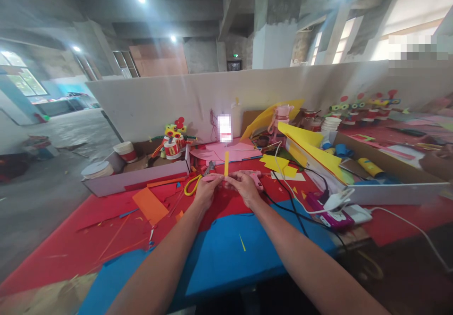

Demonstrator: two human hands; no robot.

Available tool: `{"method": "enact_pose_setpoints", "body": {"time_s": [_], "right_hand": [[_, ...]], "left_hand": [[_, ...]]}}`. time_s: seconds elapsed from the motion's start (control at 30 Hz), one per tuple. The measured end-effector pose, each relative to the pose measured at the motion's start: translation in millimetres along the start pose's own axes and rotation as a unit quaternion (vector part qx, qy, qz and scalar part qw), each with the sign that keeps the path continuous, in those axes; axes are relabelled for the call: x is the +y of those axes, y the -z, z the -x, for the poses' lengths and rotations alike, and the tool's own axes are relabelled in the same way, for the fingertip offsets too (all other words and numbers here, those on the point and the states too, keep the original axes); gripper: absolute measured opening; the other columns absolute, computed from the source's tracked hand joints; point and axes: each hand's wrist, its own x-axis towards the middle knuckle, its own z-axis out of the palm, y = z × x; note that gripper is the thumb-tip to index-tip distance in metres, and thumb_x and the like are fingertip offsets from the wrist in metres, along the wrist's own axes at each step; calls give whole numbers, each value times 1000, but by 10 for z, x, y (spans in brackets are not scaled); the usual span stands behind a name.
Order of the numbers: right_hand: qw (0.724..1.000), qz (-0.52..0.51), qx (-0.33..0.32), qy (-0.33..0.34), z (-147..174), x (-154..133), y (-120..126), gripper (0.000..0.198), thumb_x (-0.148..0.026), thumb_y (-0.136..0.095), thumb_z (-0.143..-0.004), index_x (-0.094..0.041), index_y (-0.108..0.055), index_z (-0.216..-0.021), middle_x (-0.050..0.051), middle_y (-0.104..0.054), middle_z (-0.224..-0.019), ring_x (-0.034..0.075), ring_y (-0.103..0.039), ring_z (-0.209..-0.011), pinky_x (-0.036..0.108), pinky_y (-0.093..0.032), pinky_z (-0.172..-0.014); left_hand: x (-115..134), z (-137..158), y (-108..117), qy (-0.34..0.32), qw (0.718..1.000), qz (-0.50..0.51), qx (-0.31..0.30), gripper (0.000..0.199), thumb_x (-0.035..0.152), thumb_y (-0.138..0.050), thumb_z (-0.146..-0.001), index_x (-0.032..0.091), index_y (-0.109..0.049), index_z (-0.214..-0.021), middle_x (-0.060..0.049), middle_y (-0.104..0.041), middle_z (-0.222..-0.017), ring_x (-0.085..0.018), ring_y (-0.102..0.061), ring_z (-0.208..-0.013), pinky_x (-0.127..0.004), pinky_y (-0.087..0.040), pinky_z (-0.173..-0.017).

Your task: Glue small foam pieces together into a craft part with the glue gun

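Observation:
My left hand (206,191) and my right hand (244,186) meet over the table, fingertips pinched together. A narrow yellow paper strip (226,163) stands up from between them, with its lower end in the fingers. Something pink shows along the left fingers; I cannot tell whether it is held. Yellow-handled scissors (192,186) lie just left of my left hand. A pink tool, perhaps a glue gun (255,178), lies partly hidden behind my right hand. Beneath my forearms is a blue sheet (226,244), with a thin yellow scrap (242,243) on it.
Orange paper (150,205) lies at left. A box (138,179) holds cups and a paper-cup figure (172,147). Yellow paper pieces (279,165), cables and a purple power strip (331,213) sit right, near a box (392,193) of coloured rolls. A white partition (159,98) stands behind.

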Motion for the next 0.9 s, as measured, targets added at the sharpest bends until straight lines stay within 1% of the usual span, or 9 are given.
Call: {"method": "enact_pose_setpoints", "body": {"time_s": [0.07,0.17,0.3,0.47,0.6,0.7,0.8,0.87,0.9], "right_hand": [[1000,-4,-4,-14,0,0,14,39,-44,-85,-50,-16,-69,-72,0,-68,-63,15,-65,-60,33,-56,-69],[1000,-7,12,-25,-10,23,23,38,-44,-86,-46,-16,-69,-66,-1,-66,-59,14,-63,-57,31,-56,-66],[998,39,44,8,-42,73,11,39,-49,-83,-47,-17,-67,-63,-1,-66,-55,15,-61,-54,30,-53,-60],[992,96,71,42,-80,90,12,39,-53,-79,-53,-18,-66,-63,1,-68,-58,18,-63,-53,32,-53,-58],[987,119,88,63,-91,68,51,31,-48,-76,-57,-20,-65,-64,2,-67,-58,20,-65,-53,33,-54,-55],[983,130,99,79,-106,56,93,28,-46,-74,-59,-20,-64,-65,1,-67,-55,21,-65,-53,32,-53,-53],[985,102,116,80,-127,45,125,30,-47,-75,-59,-20,-63,-66,1,-66,-54,22,-66,-54,34,-55,-55],[990,53,114,71,-133,37,125,33,-48,-77,-57,-20,-62,-65,1,-66,-55,22,-68,-58,35,-57,-61],[992,27,108,64,-130,35,116,35,-48,-78,-55,-19,-61,-65,1,-66,-57,22,-69,-61,35,-57,-64]], "left_hand": [[11,4,1,-9,1000,-24,-1,24,32,-83,-58,12,-71,-65,-2,-62,-57,-10,-51,-52,-23,-38,-49],[23,20,-22,-14,999,-30,-9,23,32,-83,-57,13,-71,-63,-3,-63,-58,-11,-52,-52,-23,-40,-50],[18,34,-59,-5,1000,13,5,26,35,-84,-55,14,-69,-61,0,-58,-51,-10,-48,-48,-23,-38,-48],[5,7,-50,3,1000,19,23,30,40,-83,-57,14,-68,-59,1,-57,-49,-9,-49,-46,-22,-37,-46],[24,-59,35,2,998,30,58,32,41,-84,-55,14,-68,-61,2,-56,-49,-8,-48,-44,-21,-36,-43],[70,-117,139,-11,995,39,94,33,40,-85,-53,14,-69,-65,2,-58,-51,-8,-50,-46,-20,-39,-45],[126,-148,227,-34,989,51,135,35,42,-85,-53,14,-69,-67,1,-62,-57,-7,-52,-50,-19,-42,-49],[144,-142,238,-49,989,38,135,36,44,-84,-54,14,-68,-67,0,-64,-61,-7,-53,-51,-19,-44,-51],[143,-130,224,-51,991,21,122,37,45,-83,-56,14,-68,-67,0,-63,-61,-7,-53,-51,-19,-44,-51]]}}
